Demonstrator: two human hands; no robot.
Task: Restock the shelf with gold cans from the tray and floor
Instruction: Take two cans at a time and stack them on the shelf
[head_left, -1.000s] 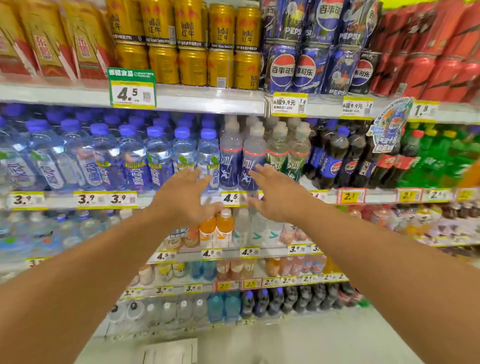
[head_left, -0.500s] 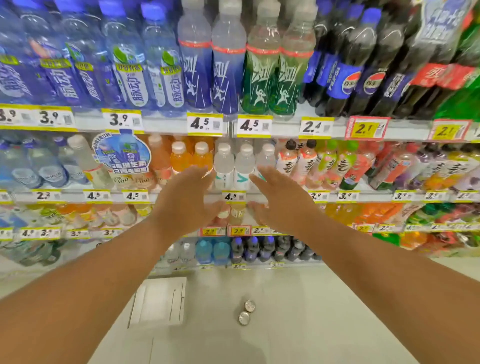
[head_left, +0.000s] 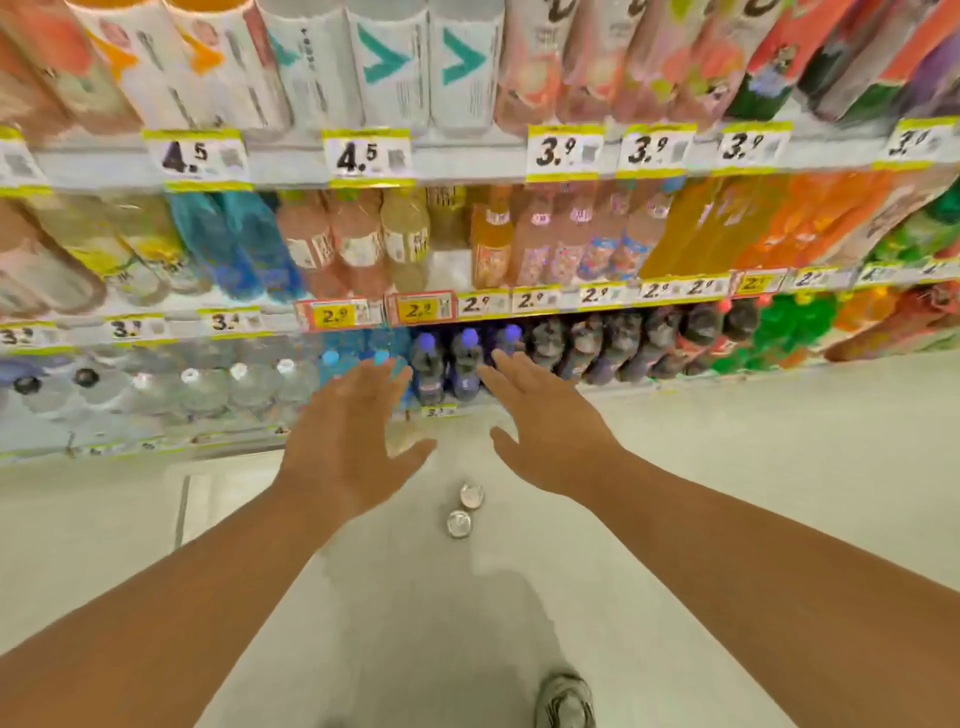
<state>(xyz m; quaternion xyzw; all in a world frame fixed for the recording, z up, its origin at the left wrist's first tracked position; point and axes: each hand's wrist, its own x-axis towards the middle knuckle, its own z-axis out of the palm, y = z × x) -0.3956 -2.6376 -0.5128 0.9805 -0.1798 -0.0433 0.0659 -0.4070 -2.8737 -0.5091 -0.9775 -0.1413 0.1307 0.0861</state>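
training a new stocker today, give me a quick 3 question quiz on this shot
1. True or false: both hands, left and right, are holding nothing.
2. How many cans stand on the floor?
3. Which price tags sit under the white bottles with teal marks? A) 2.9 B) 4.5 C) 3.9

Key: 1 true; 2 two, upright, close together between the hands; 3 B.
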